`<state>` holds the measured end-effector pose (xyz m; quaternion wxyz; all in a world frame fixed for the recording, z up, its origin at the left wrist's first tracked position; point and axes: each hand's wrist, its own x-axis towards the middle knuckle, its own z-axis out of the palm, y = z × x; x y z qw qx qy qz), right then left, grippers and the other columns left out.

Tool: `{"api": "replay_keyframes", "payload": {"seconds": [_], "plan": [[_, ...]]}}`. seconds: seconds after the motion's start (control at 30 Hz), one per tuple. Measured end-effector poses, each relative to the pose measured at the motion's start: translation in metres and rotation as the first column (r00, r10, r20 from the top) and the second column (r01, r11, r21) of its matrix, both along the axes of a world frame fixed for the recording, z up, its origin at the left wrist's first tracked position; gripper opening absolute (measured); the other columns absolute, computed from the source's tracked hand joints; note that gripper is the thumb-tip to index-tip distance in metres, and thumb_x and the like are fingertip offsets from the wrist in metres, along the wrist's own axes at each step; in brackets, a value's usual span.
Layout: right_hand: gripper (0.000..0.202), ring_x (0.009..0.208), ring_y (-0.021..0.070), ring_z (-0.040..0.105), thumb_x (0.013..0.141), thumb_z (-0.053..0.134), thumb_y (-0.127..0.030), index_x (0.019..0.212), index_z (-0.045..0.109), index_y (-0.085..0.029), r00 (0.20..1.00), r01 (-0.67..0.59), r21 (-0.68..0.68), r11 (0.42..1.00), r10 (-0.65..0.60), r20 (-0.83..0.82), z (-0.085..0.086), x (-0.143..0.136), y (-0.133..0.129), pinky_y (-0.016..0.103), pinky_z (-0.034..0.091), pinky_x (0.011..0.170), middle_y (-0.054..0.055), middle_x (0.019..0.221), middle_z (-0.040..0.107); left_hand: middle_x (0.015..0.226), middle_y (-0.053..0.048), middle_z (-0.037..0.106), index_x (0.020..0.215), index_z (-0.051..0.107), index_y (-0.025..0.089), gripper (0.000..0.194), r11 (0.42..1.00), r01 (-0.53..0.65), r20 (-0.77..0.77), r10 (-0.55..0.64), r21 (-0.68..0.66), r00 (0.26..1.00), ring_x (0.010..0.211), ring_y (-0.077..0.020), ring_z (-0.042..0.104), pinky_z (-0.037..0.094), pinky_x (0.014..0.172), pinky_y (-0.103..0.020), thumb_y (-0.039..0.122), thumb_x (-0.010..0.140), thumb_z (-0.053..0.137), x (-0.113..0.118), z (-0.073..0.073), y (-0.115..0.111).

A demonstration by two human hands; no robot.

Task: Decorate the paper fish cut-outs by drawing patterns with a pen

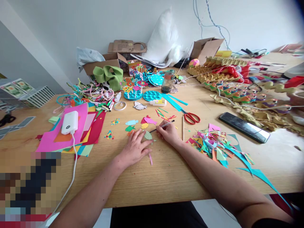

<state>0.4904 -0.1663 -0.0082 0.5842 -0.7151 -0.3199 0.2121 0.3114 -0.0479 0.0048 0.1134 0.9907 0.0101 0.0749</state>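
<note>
My right hand (pixel 167 131) is closed round a dark pen (pixel 163 125), whose tip is at a pale green paper fish (pixel 148 135) on the table. Fingers spread, my left hand (pixel 135 147) lies flat beside and partly over that fish's edge. Just beyond my hands are a light blue fish (pixel 131 122), a green fish (pixel 129 128), a pink fish (pixel 150 120) and a yellow fish (pixel 144 126). An orange fish is partly hidden by my left fingers. A narrow pink strip (pixel 150 159) lies near my left thumb.
Red-handled scissors (pixel 192 118), a wooden stick (pixel 183 128), paper scraps (pixel 211 142) and a phone (pixel 244 127) lie to the right. A white power bank (pixel 70 122) rests on coloured paper at left. Behind are a glue bottle (pixel 158 102) and a glass jar (pixel 168 81).
</note>
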Motion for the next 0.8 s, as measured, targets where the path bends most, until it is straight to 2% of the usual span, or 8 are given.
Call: {"api": "replay_keyframes", "payload": {"seconds": [0.17,0.37,0.8], "plan": [[0.022,0.036,0.0119,0.050,0.077,0.063,-0.034,0.067,0.048,-0.022,0.999,-0.014,0.014,1.000,0.015,-0.050,-0.0016,0.0007,0.0001,0.022,0.036,0.035,-0.001,0.050,0.060,0.145,-0.011,0.044,0.129,0.059,0.032,0.038,1.000,-0.004,-0.011,0.004,0.019,1.000,0.141,-0.0332,0.027,0.026,0.113,-0.061,0.044,0.094,0.052,0.0003,0.0002,-0.0002],[0.020,0.037,0.0123,0.052,0.078,0.062,-0.033,0.067,0.049,-0.022,1.000,-0.006,0.005,1.000,0.006,-0.017,-0.0055,0.0026,0.0005,0.022,0.038,0.036,0.000,0.052,0.062,0.144,-0.011,0.045,0.130,0.059,0.032,0.039,1.000,-0.002,-0.014,0.003,0.030,1.000,0.140,-0.0326,0.028,0.027,0.112,-0.060,0.044,0.094,0.050,0.0004,-0.0002,0.0001],[0.018,0.038,0.0120,0.052,0.075,0.063,-0.029,0.066,0.049,-0.022,0.999,-0.012,0.011,1.000,0.012,-0.031,0.0003,0.0005,0.0001,0.022,0.039,0.037,-0.001,0.049,0.060,0.146,-0.011,0.043,0.129,0.060,0.031,0.038,1.000,0.000,-0.006,0.000,0.015,1.000,0.141,-0.0334,0.026,0.025,0.113,-0.060,0.044,0.094,0.052,0.0003,-0.0006,0.0001]]}}
